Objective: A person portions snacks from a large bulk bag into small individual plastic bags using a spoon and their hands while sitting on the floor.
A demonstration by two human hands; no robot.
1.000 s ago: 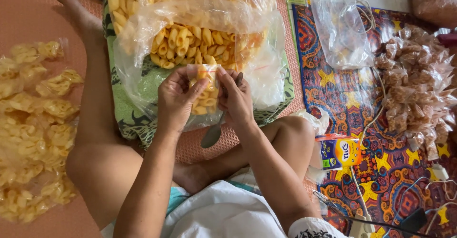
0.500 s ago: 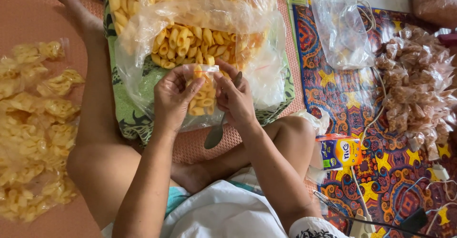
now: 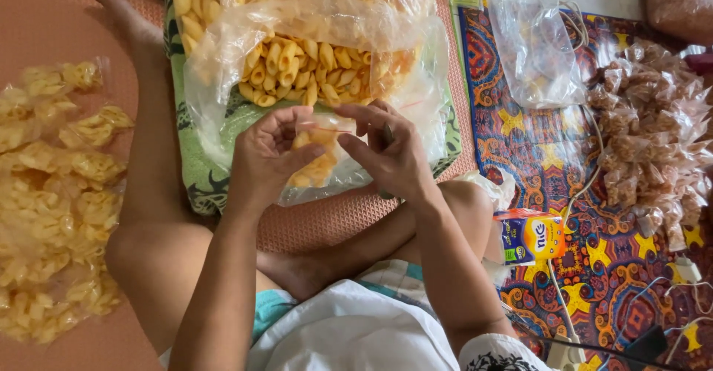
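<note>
A small clear packet (image 3: 318, 155) of yellow tube-shaped snacks sits between both hands above the person's crossed legs, its long axis running up and down in the view, mouth toward the top. The left hand (image 3: 269, 159) has its fingers (image 3: 286, 122) pinched on the packet's upper edge; the right hand (image 3: 390, 155) has its fingers (image 3: 355, 112) closed on the same edge, a thin red band (image 3: 327, 129) stretched between the 2 hands. Just beyond lies a big open plastic bag (image 3: 312, 51) of the same snacks, resting on a green patterned cloth (image 3: 215, 170). The person sits on the floor: a reddish mat (image 3: 44, 22) to the left carries a heap of filled yellow packets (image 3: 52, 193), and a colourful patterned rug (image 3: 594, 245) to the right bears a pile of brown snack packets (image 3: 653, 133), an empty clear bag (image 3: 535, 44) and a small carton (image 3: 531, 236). Compared with 0.5 s ago, the packet's top is lower and the hands are spread slightly wider.
</note>
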